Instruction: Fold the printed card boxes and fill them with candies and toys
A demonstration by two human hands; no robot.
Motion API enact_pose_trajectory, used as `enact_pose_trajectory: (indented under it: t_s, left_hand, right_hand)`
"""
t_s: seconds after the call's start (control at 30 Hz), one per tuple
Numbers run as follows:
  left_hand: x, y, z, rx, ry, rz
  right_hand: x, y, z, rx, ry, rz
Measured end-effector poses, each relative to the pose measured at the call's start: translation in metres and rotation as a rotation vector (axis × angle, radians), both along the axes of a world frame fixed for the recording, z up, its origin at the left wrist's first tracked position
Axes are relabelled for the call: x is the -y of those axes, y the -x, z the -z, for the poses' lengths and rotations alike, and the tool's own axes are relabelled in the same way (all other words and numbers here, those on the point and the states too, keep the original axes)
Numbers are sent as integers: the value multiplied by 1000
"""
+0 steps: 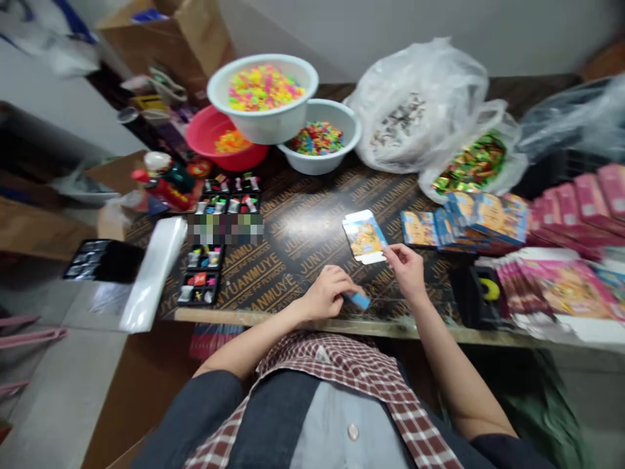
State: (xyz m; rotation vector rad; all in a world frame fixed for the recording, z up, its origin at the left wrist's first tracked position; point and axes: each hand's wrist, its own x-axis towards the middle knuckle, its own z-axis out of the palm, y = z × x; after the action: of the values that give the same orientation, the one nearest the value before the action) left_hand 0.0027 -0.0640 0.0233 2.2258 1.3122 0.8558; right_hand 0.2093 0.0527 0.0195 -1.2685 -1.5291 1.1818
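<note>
My left hand is near the table's front edge, its fingers closed on a small blue piece that sticks out to the right. My right hand pinches the lower right corner of a flat printed carton with white flaps and a blue and yellow picture. The carton lies on the dark printed tabletop, ahead of both hands. To the right of it are blue and yellow boxes, some stacked and some leaning in a row.
Bowls of small colourful pieces and a red bowl stand at the back. Plastic bags sit behind right. Black trays and clear sleeves lie left. Pink boxes and cartons are right.
</note>
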Motion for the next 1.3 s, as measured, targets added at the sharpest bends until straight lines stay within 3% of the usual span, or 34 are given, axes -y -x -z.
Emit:
enact_pose_trajectory:
  t_s: [0.1, 0.17, 0.27, 0.37, 0.47, 0.57, 0.73, 0.9, 1.13, 1.3]
  left_hand:
    - [18, 38, -4, -101, 139, -112]
    - [21, 50, 2, -166, 214, -198]
    - [11, 41, 20, -265, 227, -186]
    - [-1, 21, 41, -352, 213, -137]
    - [-5, 12, 57, -364, 241, -98]
    - [-3, 14, 62, -342, 225, -91]
    - [-3, 17, 57, -364, 302, -34]
    - [4, 26, 41, -386, 286, -93]
    - [35, 77, 10, -553, 416, -356]
    - [34, 104, 8, -422, 364, -481]
  right_hand:
    - [-18, 65, 17, 19, -57, -176]
    - [-22, 120, 28, 94, -185, -359]
    - [-24, 206, 41, 229, -428, -651]
    - [-24, 280, 47, 396, -520, -846]
    - [-22, 325, 49, 553, -528, -938]
    - [-17, 343, 49, 645, -541, -945]
    - [-5, 335, 46, 734, -584, -956]
    - [-7, 295, 38, 690, -567, -961]
    - [-36, 178, 21, 670, -551, -744]
    - [-29, 91, 12, 688, -496, -666]
